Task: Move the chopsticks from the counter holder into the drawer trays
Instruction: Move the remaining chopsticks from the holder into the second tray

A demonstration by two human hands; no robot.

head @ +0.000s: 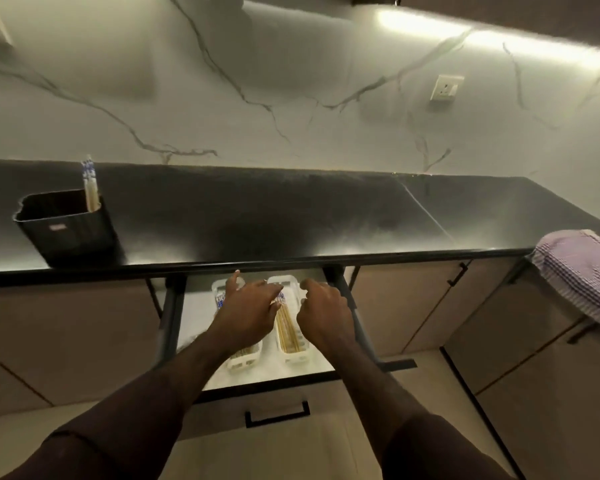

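Black tabletop runs left to right, with the open drawer pulled out below its near edge. Both forearms reach forward and down into the drawer, backs of the hands up.

Left hand hovers over the left tray, index finger stretched toward the far end; the other fingers curl at the chopstick tops between the trays. Whether they actually pinch a stick cannot be told, blur and the hand hide it.
Right hand sits at the right edge of the right tray, fingers bent downward. Grasp state cannot be told either.

Chopsticks in drawer: pale wooden bundle lying flat in the right tray, long axis near-to-far, patterned blue-white ends at the far end under the left hand's fingertips. More sticks show in the left tray, mostly covered by the left wrist, same orientation.

Remaining chopsticks: a few stand almost upright in the far right corner of the black holder, patterned ends up. Holder stands on the tabletop at far left, well apart from the drawer.

Around: marble-pattern backsplash with a wall socket, lit strip under the upper cabinet, checked cloth draped over the tabletop edge at right. The tabletop's near edge overhangs the trays' far ends.
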